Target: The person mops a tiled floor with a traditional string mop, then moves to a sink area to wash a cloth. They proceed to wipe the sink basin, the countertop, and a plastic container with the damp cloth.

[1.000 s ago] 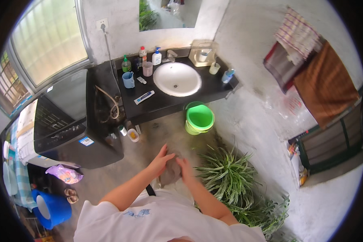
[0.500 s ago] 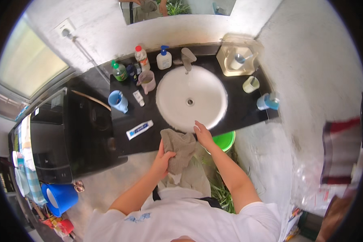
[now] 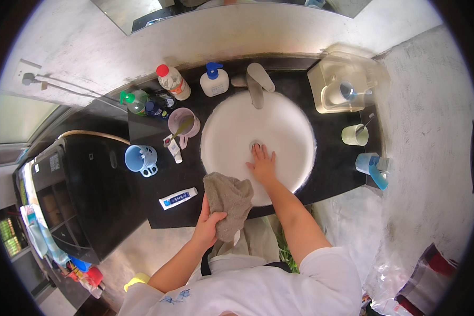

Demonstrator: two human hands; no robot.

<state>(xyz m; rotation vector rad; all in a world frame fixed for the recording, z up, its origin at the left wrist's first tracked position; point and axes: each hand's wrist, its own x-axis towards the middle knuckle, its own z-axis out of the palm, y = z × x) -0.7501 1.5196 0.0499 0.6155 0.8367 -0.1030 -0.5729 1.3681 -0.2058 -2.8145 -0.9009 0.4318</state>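
Observation:
My left hand (image 3: 209, 226) grips a grey-brown towel (image 3: 228, 203), thumb in front, and holds it bunched over the front edge of the sink. Inside the white oval sink (image 3: 226, 129), my right hand (image 3: 264, 167) reaches down with spread fingers. Its fingertips are at the drain (image 3: 255, 143) and partly hide it; whether they press on the plug I cannot tell. Behind the basin rises the grey faucet (image 3: 257, 87), with no water visibly running from it.
On the black counter (image 3: 189, 171) stand a blue cup (image 3: 141, 159), a pink mug (image 3: 184, 124), a toothpaste tube (image 3: 178, 198) and several bottles to the left. A beige caddy (image 3: 324, 87), a pale green cup (image 3: 354, 135) and a blue holder (image 3: 371, 167) line the right side.
My right hand has moved from the sink's front rim down to the drain. The towel remains in my left hand. My view has shifted closer to the counter.

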